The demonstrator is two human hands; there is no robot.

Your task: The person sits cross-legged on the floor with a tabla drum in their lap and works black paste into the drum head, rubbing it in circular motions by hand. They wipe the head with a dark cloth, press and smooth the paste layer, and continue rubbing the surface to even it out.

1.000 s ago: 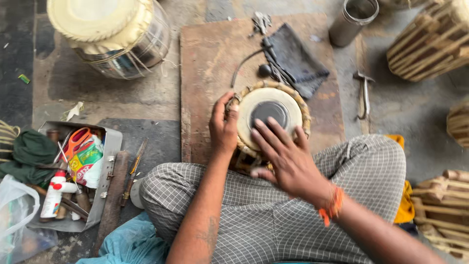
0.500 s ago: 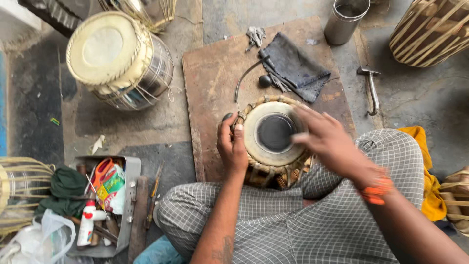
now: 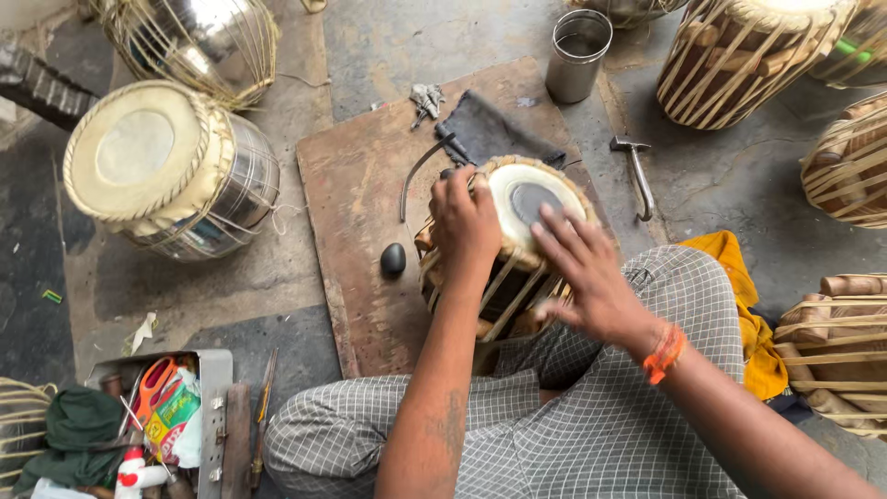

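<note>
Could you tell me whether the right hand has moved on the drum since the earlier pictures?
Yes. The right hand has shifted across the small drum: earlier it covered the head's near edge below the black spot; now it lies at the spot's right.

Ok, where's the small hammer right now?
In the head view, the small metal-headed hammer lies on the bare concrete floor, right of the wooden board, below the steel cup, near the small strapped drum.
</note>
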